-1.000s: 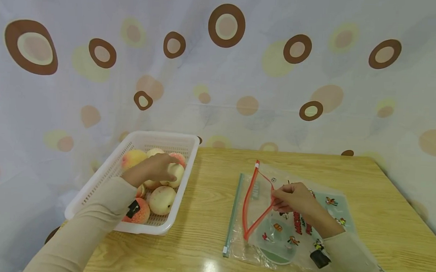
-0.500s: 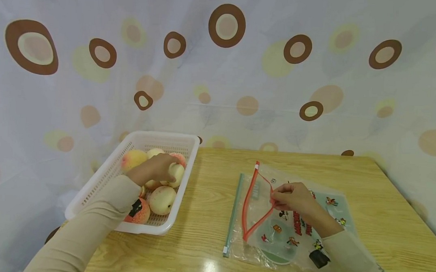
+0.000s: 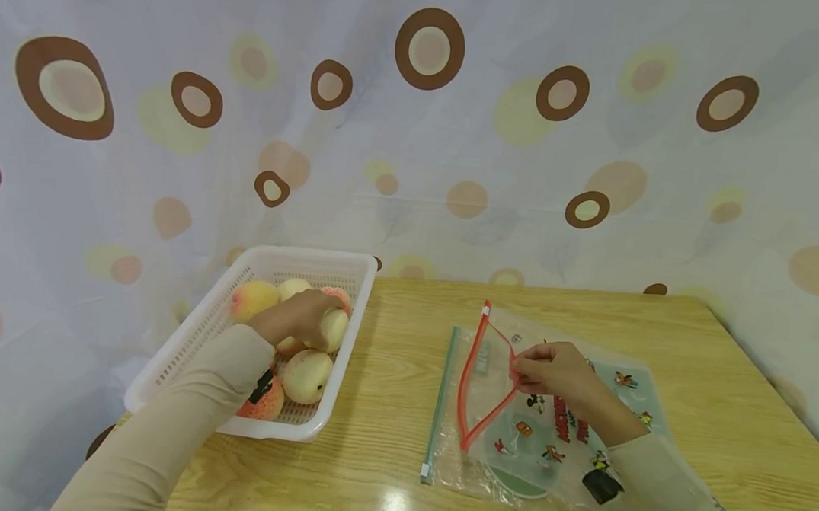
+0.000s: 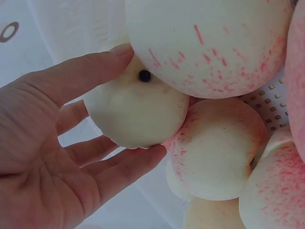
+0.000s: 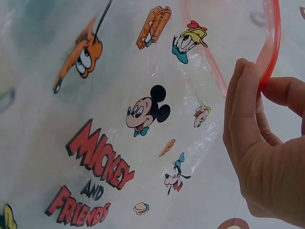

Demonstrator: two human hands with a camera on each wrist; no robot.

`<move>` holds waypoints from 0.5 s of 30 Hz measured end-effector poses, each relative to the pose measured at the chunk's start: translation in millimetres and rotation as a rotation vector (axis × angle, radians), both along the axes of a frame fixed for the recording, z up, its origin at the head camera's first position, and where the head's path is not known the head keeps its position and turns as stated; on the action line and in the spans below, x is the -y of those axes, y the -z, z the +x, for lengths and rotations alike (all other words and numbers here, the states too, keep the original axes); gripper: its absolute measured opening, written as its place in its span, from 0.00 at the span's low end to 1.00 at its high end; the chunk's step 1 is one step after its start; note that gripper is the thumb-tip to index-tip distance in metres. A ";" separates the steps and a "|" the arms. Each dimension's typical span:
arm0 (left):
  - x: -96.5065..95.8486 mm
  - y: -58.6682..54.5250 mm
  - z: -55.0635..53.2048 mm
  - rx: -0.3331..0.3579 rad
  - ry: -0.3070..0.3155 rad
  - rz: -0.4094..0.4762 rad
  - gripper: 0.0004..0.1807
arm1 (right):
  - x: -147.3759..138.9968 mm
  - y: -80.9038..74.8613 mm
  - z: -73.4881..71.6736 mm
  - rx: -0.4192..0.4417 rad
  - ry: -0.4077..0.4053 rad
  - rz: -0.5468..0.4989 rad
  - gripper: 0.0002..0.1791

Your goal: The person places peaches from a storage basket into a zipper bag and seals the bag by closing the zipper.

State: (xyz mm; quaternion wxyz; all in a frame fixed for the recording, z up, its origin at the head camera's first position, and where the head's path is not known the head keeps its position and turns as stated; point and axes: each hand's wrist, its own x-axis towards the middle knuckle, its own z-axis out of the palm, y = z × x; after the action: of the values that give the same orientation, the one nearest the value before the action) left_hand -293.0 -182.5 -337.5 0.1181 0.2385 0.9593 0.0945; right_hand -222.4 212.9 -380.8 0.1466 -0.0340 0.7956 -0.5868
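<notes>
In the left half of the head view, my left hand [image 3: 295, 317] reaches into a white plastic basket [image 3: 364, 307] of peaches. Its thumb and fingers curl round a pale peach [image 4: 138, 109] with a dark spot, as the left wrist view shows. Other peaches [image 4: 217, 148] crowd against that one, some pale and some speckled pink. My right hand [image 3: 558, 380] pinches the red zip edge of a clear zip bag [image 5: 147, 157] between thumb and fingers. The bag's mouth [image 3: 489, 388] gapes in a triangle, and cartoon characters are printed on its side.
Beneath the red-edged bag lies another clear bag with a green zip strip [image 3: 440, 409]. Both lie on a wooden table [image 3: 389, 407]. Behind the table hangs a pale curtain [image 3: 359, 154] printed with brown rings and dots.
My left hand has shifted slightly to the right within the basket, its fingers now round the pale peach. My right hand stays at the red bag edge.
</notes>
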 end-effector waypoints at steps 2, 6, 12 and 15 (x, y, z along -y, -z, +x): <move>-0.1 -0.1 -1.1 -0.013 0.003 -0.008 0.29 | -0.9 0.0 -0.4 -0.006 0.002 0.000 0.17; 1.8 -0.1 -1.2 -0.034 -0.004 -0.007 0.29 | -1.3 1.0 -1.8 0.005 0.012 0.004 0.17; 6.0 -4.9 1.3 -0.115 -0.025 0.023 0.34 | -1.8 2.7 -2.8 0.014 0.005 0.033 0.14; 5.4 -14.1 4.1 -0.166 -0.042 0.056 0.36 | -2.2 2.8 -3.1 0.012 0.006 0.040 0.14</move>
State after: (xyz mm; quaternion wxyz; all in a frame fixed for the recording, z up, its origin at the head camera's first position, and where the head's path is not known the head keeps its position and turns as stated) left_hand -288.9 -187.8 -323.4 0.0292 0.2285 0.9676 0.1034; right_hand -225.5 215.1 -383.7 0.1503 -0.0254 0.8064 -0.5713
